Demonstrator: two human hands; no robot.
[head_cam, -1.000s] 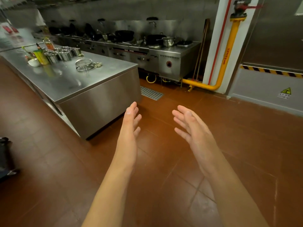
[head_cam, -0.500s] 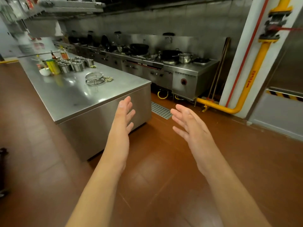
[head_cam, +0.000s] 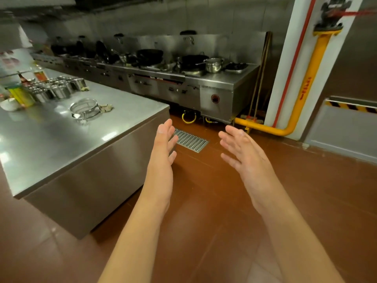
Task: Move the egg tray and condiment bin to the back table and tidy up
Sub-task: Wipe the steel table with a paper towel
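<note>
Bare grips (head_cam: 163, 158) (head_cam: 242, 154), containers (head_cam: 59, 88) far left.

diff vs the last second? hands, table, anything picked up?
The view has moved toward the steel table and stove line and tilted up; both now sit larger and lower in frame. Nothing was taken hold of or let go. The left hand and right hand stay raised, open and empty, palms facing. The strainer and metal cups have not moved on the table.
</note>
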